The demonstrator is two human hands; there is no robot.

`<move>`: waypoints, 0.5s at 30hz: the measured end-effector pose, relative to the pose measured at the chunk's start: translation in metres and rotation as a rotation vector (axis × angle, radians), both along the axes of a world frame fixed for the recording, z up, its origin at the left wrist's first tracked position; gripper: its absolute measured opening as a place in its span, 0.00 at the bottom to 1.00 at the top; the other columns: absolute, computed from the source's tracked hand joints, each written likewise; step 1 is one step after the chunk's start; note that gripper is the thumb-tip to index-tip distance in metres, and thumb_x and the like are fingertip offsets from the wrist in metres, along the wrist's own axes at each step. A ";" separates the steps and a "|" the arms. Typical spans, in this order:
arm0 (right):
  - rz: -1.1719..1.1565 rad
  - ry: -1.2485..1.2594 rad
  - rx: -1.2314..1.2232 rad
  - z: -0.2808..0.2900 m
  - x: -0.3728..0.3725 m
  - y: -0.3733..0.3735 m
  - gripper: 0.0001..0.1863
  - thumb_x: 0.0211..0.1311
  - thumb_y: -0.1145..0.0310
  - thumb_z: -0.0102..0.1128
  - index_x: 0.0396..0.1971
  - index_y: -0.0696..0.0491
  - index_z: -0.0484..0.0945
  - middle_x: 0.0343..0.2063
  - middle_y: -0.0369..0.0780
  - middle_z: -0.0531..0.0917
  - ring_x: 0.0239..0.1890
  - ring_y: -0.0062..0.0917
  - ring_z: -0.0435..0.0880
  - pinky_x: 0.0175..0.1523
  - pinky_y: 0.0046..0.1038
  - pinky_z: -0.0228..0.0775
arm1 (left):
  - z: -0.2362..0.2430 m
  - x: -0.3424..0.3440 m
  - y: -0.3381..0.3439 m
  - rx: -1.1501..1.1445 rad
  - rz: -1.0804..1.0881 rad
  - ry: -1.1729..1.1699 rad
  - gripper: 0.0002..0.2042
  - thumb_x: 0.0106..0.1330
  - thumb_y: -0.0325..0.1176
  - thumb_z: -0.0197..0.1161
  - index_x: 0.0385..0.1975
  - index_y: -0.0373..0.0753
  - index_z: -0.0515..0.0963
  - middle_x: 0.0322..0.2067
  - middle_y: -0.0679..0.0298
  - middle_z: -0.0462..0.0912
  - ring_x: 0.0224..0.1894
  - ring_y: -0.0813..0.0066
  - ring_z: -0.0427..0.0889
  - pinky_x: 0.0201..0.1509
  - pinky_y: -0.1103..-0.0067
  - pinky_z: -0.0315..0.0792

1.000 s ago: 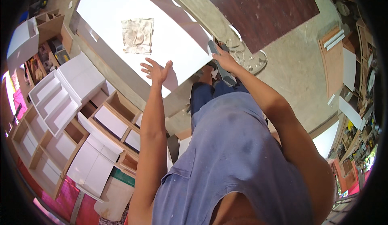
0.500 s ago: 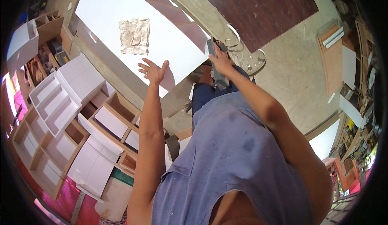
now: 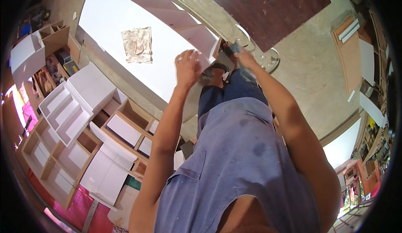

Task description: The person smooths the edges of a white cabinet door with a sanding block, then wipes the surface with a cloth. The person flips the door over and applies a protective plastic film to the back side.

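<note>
The left hand [image 3: 187,67] was moved rightward over the white cabinet [image 3: 104,23], half-curled, its hold unclear; right of the cabinet, the grey bar [image 3: 248,74], lengthwise toward the body, was gripped by the right hand [image 3: 246,60].

A long, slim, grey block-shaped tool [image 3: 248,74], motion-blurred, slants in the right hand [image 3: 246,59] near the end of a large white box-shaped cabinet [image 3: 109,17], which lies broad flat face up, shaded compartments [image 3: 200,37] open along one side.
</note>
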State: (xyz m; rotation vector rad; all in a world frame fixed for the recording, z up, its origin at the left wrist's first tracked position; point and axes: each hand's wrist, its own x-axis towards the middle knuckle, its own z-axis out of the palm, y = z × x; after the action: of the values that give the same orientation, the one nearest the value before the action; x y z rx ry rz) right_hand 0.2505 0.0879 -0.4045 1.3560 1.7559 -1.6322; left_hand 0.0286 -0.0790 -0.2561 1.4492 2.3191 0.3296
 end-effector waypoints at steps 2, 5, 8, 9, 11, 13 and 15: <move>-0.075 -0.024 -0.045 0.015 0.038 0.020 0.40 0.66 0.53 0.53 0.73 0.56 0.55 0.70 0.52 0.64 0.72 0.40 0.63 0.72 0.33 0.53 | -0.007 0.030 0.014 -0.131 -0.151 0.201 0.16 0.64 0.37 0.59 0.51 0.46 0.79 0.54 0.61 0.78 0.67 0.55 0.65 0.69 0.40 0.47; -0.129 -0.010 -0.037 -0.017 0.134 0.043 0.38 0.66 0.51 0.52 0.72 0.52 0.58 0.67 0.52 0.67 0.70 0.42 0.65 0.71 0.36 0.55 | -0.038 0.041 0.027 -0.285 -0.178 0.080 0.14 0.64 0.37 0.59 0.49 0.46 0.81 0.52 0.61 0.79 0.66 0.54 0.67 0.67 0.35 0.46; -0.151 -0.192 0.013 -0.026 0.209 0.048 0.33 0.66 0.54 0.52 0.70 0.50 0.64 0.59 0.50 0.77 0.59 0.36 0.78 0.62 0.33 0.67 | -0.030 0.039 0.046 -0.435 -0.131 0.057 0.11 0.64 0.38 0.60 0.40 0.42 0.85 0.48 0.58 0.82 0.63 0.55 0.72 0.64 0.30 0.44; -0.158 -0.147 -0.079 -0.015 0.216 0.051 0.35 0.67 0.54 0.51 0.72 0.49 0.60 0.61 0.49 0.76 0.60 0.36 0.76 0.63 0.35 0.66 | -0.031 0.039 0.046 -0.454 -0.094 0.067 0.11 0.64 0.36 0.59 0.40 0.42 0.85 0.46 0.58 0.83 0.60 0.57 0.76 0.64 0.30 0.44; -0.203 -0.307 -0.078 -0.032 0.259 0.049 0.37 0.68 0.52 0.51 0.74 0.48 0.55 0.65 0.47 0.71 0.64 0.36 0.73 0.65 0.37 0.64 | -0.029 0.042 0.064 -0.517 -0.078 0.038 0.13 0.64 0.40 0.62 0.40 0.40 0.86 0.48 0.56 0.84 0.59 0.55 0.76 0.68 0.31 0.38; -0.235 -0.281 -0.241 0.007 0.229 0.055 0.39 0.68 0.50 0.51 0.75 0.47 0.52 0.68 0.47 0.67 0.66 0.36 0.70 0.67 0.39 0.61 | -0.027 0.044 0.056 -0.479 0.004 0.050 0.12 0.63 0.36 0.62 0.41 0.39 0.85 0.45 0.57 0.84 0.57 0.56 0.78 0.68 0.32 0.39; -0.216 -0.269 -0.303 0.038 0.187 0.060 0.40 0.68 0.49 0.51 0.75 0.47 0.51 0.70 0.47 0.65 0.68 0.37 0.67 0.68 0.39 0.59 | -0.020 0.043 0.049 -0.411 0.028 0.070 0.11 0.64 0.34 0.59 0.40 0.40 0.85 0.42 0.58 0.85 0.54 0.57 0.80 0.69 0.35 0.42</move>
State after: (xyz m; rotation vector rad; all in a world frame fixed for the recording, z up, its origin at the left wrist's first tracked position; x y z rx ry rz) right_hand 0.4377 0.1475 -0.3663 1.5708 1.1906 -1.6521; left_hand 0.0720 -0.0301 -0.2762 1.2401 2.2876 -0.1860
